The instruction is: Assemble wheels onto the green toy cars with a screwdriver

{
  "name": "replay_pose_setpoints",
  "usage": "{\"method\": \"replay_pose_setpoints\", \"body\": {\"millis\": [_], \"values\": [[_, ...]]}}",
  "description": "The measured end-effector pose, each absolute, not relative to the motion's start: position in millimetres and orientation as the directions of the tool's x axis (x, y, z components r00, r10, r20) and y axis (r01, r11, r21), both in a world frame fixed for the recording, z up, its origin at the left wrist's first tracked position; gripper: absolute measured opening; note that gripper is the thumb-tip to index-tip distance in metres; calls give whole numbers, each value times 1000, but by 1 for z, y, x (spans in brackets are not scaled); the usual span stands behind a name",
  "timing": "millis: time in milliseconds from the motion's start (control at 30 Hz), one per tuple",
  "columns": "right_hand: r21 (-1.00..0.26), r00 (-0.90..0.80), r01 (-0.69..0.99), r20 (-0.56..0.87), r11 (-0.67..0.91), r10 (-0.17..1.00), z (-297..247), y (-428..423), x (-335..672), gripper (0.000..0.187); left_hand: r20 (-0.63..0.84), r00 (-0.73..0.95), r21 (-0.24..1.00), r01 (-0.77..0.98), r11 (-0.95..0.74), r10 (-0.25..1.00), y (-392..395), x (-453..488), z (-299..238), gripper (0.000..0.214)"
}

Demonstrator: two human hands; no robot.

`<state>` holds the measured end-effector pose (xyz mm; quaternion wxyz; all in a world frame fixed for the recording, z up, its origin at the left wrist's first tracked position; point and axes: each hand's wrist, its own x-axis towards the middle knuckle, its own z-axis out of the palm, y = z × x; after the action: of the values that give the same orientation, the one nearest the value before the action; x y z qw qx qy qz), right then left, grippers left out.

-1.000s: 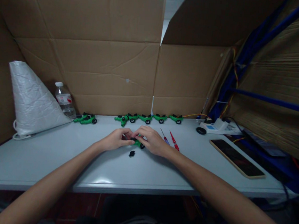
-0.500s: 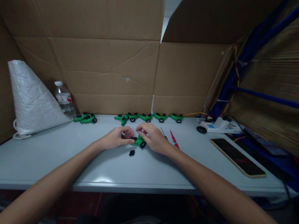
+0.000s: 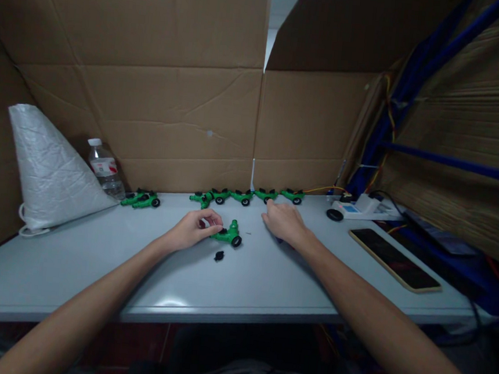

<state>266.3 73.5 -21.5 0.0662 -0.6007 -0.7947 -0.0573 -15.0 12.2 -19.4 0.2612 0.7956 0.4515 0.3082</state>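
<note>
A green Y-shaped fitting, which looks like a hose splitter [image 3: 228, 235], lies tilted on the table with its black ring end toward the right. My left hand [image 3: 197, 228] grips its left part between thumb and fingers. Just in front of it rests a small black knob-like part [image 3: 219, 256]. Off to the right, my right hand [image 3: 285, 222] is low over the table, fingers curled and palm down. It covers the spot where the red screwdrivers lay, and what is in its fingers is hidden. A tiny thin metal piece [image 3: 248, 233] shows between the hands.
Several more green fittings [image 3: 241, 198] line the back by the cardboard wall [image 3: 186, 111]; others [image 3: 143, 200] sit at back left. A water bottle [image 3: 105, 168] and a white wrapped bundle [image 3: 53, 176] stand left. On the right are a phone [image 3: 394, 261], a power strip [image 3: 372, 209] and a black disc [image 3: 334, 215].
My right hand has left the green splitter and moved right, over the red screwdrivers, hiding them. My left hand stays on the splitter, whose upright branch now shows.
</note>
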Motion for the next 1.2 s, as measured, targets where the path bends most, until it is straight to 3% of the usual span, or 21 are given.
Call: {"method": "replay_pose_setpoints", "body": {"millis": [233,367,433,533,700,1000,1200], "values": [[-33,-360,930,96,365,928,-28,65,260,36,278,404,666,573,-477,872,13,-16,-21,27],[-88,-381,910,206,405,901,-30,67,257,29,279,383,662,588,-465,881,14,-16,-21,26],[-128,-448,849,336,512,828,-30,67,255,19,282,382,656,593,-468,880,14,-16,-21,27],[-214,-589,629,497,748,637,-28,64,247,14,270,397,660,586,-469,877,13,-17,-21,28],[-335,-669,322,581,886,463,-31,46,226,16,214,459,715,528,-459,862,18,-23,-31,37],[-401,-674,306,550,864,494,-41,44,214,11,181,478,715,537,-448,860,19,-19,-34,36],[-333,-693,331,549,883,467,-44,45,212,13,201,492,699,534,-476,847,19,-19,-34,32]]}}
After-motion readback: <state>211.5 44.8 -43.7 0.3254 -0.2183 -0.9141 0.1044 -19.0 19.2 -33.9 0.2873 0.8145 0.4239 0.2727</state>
